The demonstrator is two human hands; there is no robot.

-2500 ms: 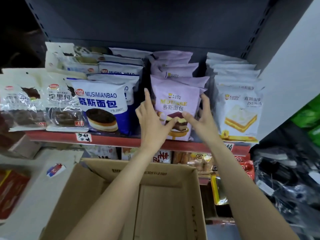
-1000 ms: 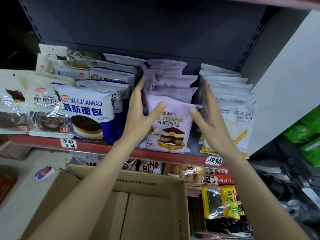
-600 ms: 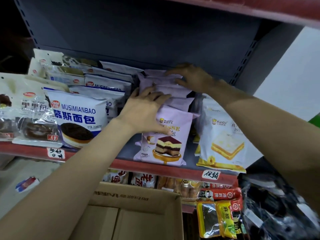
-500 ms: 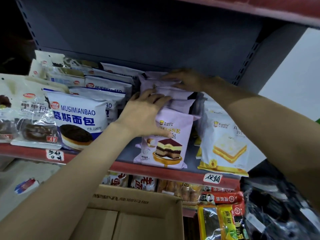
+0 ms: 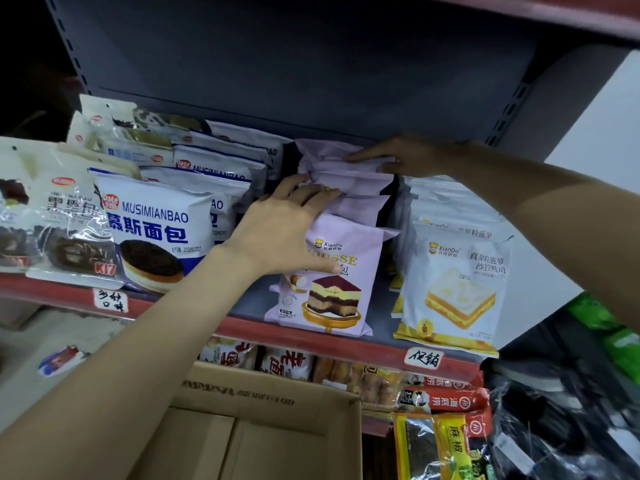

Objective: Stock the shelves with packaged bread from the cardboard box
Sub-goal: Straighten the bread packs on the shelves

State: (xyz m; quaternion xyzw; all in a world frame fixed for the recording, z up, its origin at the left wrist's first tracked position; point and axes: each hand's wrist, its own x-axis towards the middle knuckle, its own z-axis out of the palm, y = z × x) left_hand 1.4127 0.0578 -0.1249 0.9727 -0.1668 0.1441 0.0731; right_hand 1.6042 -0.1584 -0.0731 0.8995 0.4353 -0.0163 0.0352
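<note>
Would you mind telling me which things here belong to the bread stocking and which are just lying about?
Part of the job:
- purple mousse bread packs, under both hands
- left hand
- right hand
- cardboard box
- shelf

Just lying about:
- blue Musimianbao packs
- white pineapple toast packs
- snack packets on the lower shelf

Glossy plastic bread packets (image 5: pixel 332 271); matt brown cardboard box (image 5: pixel 263 427).

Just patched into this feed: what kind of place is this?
Most likely a small grocery shop: a red-edged shelf packed with rows of packaged bread, handwritten price tags, and a cardboard box below.
</note>
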